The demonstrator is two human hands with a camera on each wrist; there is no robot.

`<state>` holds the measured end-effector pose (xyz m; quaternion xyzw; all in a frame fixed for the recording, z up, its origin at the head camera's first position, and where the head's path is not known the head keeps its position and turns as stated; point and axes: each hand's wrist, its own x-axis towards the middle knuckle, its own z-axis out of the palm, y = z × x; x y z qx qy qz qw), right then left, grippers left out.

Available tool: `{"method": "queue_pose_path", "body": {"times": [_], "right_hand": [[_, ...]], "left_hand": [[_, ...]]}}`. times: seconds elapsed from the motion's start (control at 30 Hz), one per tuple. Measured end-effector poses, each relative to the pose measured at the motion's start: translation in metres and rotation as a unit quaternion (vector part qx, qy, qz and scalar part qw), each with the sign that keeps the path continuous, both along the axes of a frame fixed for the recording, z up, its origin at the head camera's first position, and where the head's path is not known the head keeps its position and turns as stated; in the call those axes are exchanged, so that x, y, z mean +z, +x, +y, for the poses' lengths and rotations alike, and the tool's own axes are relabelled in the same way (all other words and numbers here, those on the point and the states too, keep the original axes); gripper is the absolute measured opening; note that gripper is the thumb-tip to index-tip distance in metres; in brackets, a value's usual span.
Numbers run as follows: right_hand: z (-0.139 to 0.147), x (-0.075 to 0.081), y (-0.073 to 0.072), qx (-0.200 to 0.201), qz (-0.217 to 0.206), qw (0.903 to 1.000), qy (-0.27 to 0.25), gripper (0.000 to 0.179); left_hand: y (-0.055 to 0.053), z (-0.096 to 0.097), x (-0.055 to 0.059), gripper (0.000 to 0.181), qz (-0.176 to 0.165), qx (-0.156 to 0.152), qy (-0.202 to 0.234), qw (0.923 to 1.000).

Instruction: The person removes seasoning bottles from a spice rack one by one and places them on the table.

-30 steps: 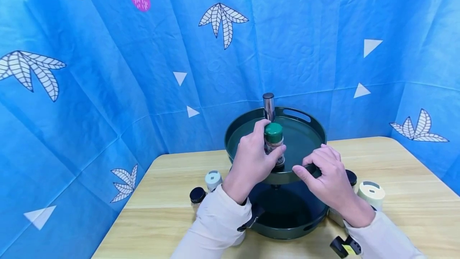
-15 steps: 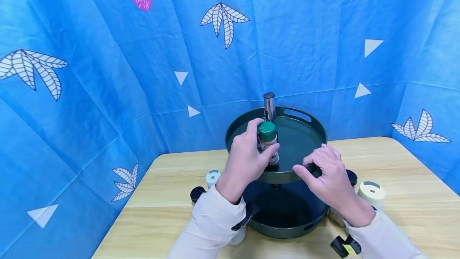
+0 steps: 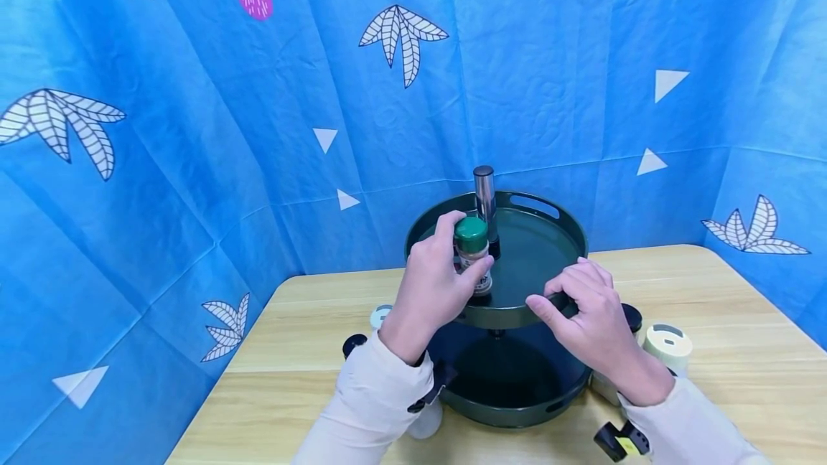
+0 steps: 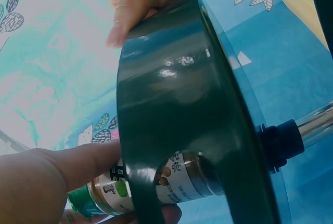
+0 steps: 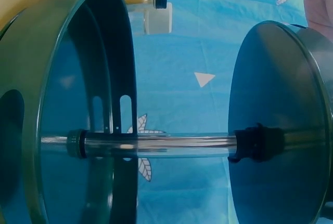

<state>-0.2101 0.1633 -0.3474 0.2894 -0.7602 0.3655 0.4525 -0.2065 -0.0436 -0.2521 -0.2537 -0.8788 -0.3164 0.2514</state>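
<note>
My left hand (image 3: 429,282) holds a spice jar with a green cap (image 3: 472,233), thumb on the near side and fingers around the back. The jar is upright inside the upper round tray (image 3: 533,253) of a dark green two-tier stand, its base close over the tray floor. In the left wrist view, the jar's labelled glass (image 4: 179,174) shows through the cutout in the tray wall. My right hand (image 3: 591,314) grips the upper tray's rim at the front right, thumb outside. A shiny metal post (image 3: 484,192) rises through the tray, just behind the jar.
The lower tray (image 3: 507,416) sits close over the wooden table (image 3: 271,393). Left of the stand are a black-capped jar (image 3: 353,345) and a white-lidded container (image 3: 380,316). On the right stand a black-lidded jar (image 3: 632,317) and a cream-lidded container (image 3: 668,346). A blue patterned curtain (image 3: 549,92) hangs behind.
My left hand has shifted left with the spice jar, from in front of the post to its left side. My right hand stays on the rim.
</note>
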Motion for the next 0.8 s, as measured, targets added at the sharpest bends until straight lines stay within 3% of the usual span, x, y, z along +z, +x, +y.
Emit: {"method": "queue_pose_path", "body": {"times": [0.8], "right_hand": [[0.0,0.002,0.001,-0.001,-0.015,0.9999,0.001,0.052]], "left_hand": [[0.002,-0.015,0.008,0.061,0.019,0.015,0.009,0.9997]]}}
